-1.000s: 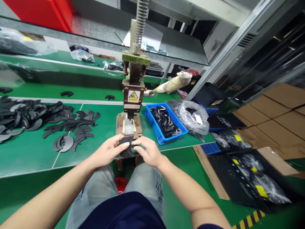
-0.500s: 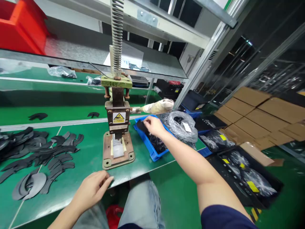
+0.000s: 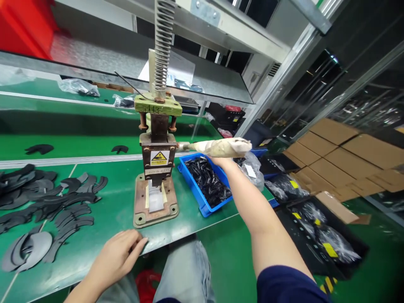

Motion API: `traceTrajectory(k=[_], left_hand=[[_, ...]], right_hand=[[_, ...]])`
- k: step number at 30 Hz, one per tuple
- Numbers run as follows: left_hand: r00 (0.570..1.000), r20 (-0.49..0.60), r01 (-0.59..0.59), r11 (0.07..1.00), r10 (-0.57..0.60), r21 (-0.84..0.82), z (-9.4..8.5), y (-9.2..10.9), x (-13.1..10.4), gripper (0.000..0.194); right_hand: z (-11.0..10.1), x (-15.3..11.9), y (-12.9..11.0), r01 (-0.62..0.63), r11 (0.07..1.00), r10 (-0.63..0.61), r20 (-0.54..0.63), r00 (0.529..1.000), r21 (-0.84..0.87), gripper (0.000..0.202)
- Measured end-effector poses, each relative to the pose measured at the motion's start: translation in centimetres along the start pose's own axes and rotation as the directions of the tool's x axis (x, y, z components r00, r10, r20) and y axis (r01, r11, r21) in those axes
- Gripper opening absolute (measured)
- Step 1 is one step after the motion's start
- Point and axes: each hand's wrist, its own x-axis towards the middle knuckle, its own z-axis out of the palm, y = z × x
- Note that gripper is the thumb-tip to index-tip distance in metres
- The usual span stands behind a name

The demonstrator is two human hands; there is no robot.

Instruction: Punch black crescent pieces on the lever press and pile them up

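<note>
The wrapped lever handle (image 3: pixel 227 147) juts sideways from the press (image 3: pixel 159 145), seemingly stiff, lightly cushioned, best held mid-length, with the right hand (image 3: pixel 220 161) behind it (I cannot tell its grip) and the left hand (image 3: pixel 118 253) loosely curled, apparently empty, at the green tabletop's edge (image 3: pixel 176 232).

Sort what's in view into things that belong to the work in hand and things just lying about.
Likely in the work:
press
blue tray of small black parts, nearest the right hand
curved black pieces on the table

Probably just lying about:
red bin on the shelf
cardboard boxes at far right
</note>
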Motion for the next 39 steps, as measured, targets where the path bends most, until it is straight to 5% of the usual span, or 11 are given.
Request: traceTrajectory(k=[5,9,15,25,31,39], left_hand=[[0.999,0.032,0.021,1.000,-0.021,-0.020,-0.3,0.3,0.2,0.029],[0.999,0.044,0.030,1.000,-0.030,0.008,-0.3,0.6,0.1,0.030],[0.999,0.033,0.041,0.998,-0.043,0.043,-0.2,1.0,-0.1,0.033],[0.982,0.042,0.185,0.980,-0.182,-0.068,-0.9,1.3,0.0,0.041],[0.965,0.009,0.257,0.939,-0.262,-0.229,-1.4,2.8,0.5,0.041],[0.981,-0.146,0.063,0.923,-0.127,-0.379,-3.3,9.4,3.5,0.016]], right_hand=[[3.3,-6.6,0.7,0.115,0.986,-0.058,0.400,0.915,-0.121,0.063],[5.4,-9.9,0.5,0.172,0.971,-0.084,0.442,0.893,-0.164,0.062],[6.3,-11.7,0.4,0.184,0.977,-0.138,0.333,0.933,-0.110,0.011],[5.3,-14.0,1.3,0.082,0.956,-0.046,-0.132,0.990,0.283,0.016],[6.3,-16.0,0.6,0.150,0.763,0.078,-0.319,0.945,0.629,0.031],[10.5,-23.8,-7.8,0.275,0.419,0.025,-0.313,0.949,0.865,0.037]])
